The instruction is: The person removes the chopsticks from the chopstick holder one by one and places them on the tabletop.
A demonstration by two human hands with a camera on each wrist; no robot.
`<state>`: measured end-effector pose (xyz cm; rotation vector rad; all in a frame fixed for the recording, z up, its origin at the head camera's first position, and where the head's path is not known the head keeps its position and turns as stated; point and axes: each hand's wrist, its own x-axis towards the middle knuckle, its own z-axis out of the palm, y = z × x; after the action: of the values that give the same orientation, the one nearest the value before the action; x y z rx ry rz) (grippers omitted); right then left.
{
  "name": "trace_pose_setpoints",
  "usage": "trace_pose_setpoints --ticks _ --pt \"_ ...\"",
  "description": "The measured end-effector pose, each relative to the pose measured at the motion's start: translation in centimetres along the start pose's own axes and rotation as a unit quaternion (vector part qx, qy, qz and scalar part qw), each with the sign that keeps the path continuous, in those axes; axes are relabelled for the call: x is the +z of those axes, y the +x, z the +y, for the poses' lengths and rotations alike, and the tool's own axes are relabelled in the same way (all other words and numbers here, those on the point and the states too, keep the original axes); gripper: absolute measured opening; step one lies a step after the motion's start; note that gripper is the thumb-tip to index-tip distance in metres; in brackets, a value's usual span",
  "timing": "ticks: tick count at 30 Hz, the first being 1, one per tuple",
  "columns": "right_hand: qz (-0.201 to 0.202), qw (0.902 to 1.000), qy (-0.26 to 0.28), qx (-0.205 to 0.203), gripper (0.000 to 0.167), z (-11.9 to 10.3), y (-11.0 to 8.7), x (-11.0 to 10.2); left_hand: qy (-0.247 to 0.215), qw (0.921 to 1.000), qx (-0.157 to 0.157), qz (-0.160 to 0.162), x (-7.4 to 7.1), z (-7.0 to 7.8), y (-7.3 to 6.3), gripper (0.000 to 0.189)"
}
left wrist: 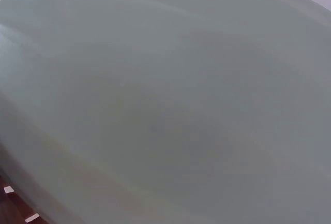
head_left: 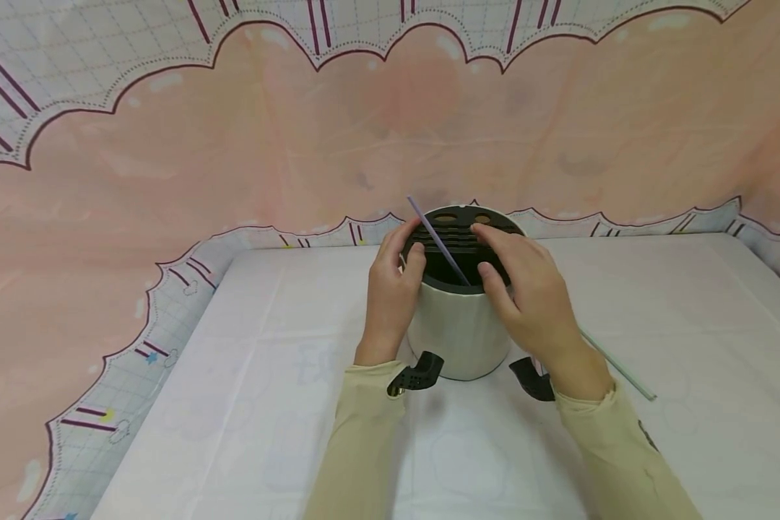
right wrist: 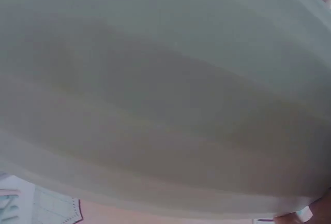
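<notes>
A cream round knife-and-utensil holder (head_left: pixel 461 328) stands on the table between both hands, its side filling most of the left wrist view and the right wrist view. Its black top insert (head_left: pixel 458 237) has slots, two round holes and a wide dark opening. From that opening a thin purple straw (head_left: pixel 437 238) sticks out, leaning left; its lower end is hidden inside. My left hand (head_left: pixel 395 292) grips the rim on the left, thumb toward the front. On the right, my right hand (head_left: pixel 529 292) holds the rim, with index finger and thumb reaching over the top.
A green straw (head_left: pixel 620 365) lies on the white tabletop (head_left: pixel 286 404), right of the holder and partly behind the right wrist. Black wrist-camera mounts (head_left: pixel 419 372) jut from both sleeves close to the holder. A patterned peach cloth (head_left: pixel 364 130) hangs behind the table.
</notes>
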<state>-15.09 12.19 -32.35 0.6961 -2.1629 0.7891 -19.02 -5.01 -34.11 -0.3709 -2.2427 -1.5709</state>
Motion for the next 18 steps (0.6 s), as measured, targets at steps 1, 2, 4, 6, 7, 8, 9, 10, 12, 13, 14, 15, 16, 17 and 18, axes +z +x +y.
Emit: trace_pose_setpoints --ticks 1,2,4,6,7,8,9,10,12,13,14,15,16,17,18 --pt "-0.007 0.9999 -0.01 -0.006 0.04 -0.1 0.03 -0.01 0.001 1.0 0.0 0.0 0.01 0.01 -0.01 0.041" --pt "-0.013 0.9996 -0.021 -0.012 0.04 -0.18 0.05 -0.01 0.001 1.0 0.001 0.0 0.01 0.01 -0.03 0.041" --pt "-0.024 0.9986 -0.042 -0.021 0.041 -0.37 0.07 0.04 0.002 1.0 0.002 -0.001 0.03 0.03 -0.05 0.041" --pt "-0.033 0.9975 -0.057 -0.026 0.044 -0.55 0.02 0.09 0.002 1.0 0.003 0.0 0.03 0.05 -0.05 0.041" --pt "-0.037 0.997 -0.062 -0.029 0.044 -0.64 -0.01 0.12 0.002 1.0 0.002 0.0 0.03 0.05 -0.05 0.041" --pt "-0.039 0.9966 -0.065 -0.033 0.044 -0.72 -0.03 0.13 0.002 1.0 0.001 -0.001 0.03 0.07 -0.08 0.04" --pt "-0.042 0.9963 -0.065 -0.037 0.044 -0.78 -0.07 0.12 0.002 1.0 -0.001 -0.002 0.01 0.1 -0.09 0.04" --pt "-0.045 0.996 -0.065 -0.042 0.043 -0.82 -0.1 0.08 0.002 1.0 -0.002 -0.002 0.0 0.11 -0.11 0.04" --pt "-0.053 0.9959 -0.053 -0.049 0.039 -0.88 -0.13 -0.04 0.001 1.0 0.0 -0.003 -0.01 0.1 -0.14 0.04" --pt "-0.057 0.9959 -0.047 -0.053 0.038 -0.89 -0.15 -0.1 0.001 1.0 0.003 -0.003 -0.02 0.06 -0.14 0.04" --pt "-0.063 0.9956 -0.04 -0.056 0.036 -0.88 -0.16 -0.17 0.001 1.0 0.004 -0.004 -0.02 0.05 -0.14 0.04" --pt "-0.068 0.9953 -0.032 -0.061 0.035 -0.87 -0.18 -0.24 0.002 1.0 0.005 -0.004 -0.01 0.01 -0.12 0.04" --pt "-0.072 0.995 -0.024 -0.065 0.034 -0.86 -0.18 -0.29 0.003 1.0 0.006 -0.005 0.01 -0.03 -0.08 0.04" --pt "-0.074 0.9948 -0.016 -0.068 0.032 -0.85 -0.2 -0.33 0.004 1.0 0.007 -0.004 0.03 -0.07 -0.05 0.04" --pt "-0.074 0.9946 -0.008 -0.072 0.031 -0.83 -0.23 -0.36 0.006 1.0 0.006 -0.005 0.05 -0.07 -0.05 0.039"
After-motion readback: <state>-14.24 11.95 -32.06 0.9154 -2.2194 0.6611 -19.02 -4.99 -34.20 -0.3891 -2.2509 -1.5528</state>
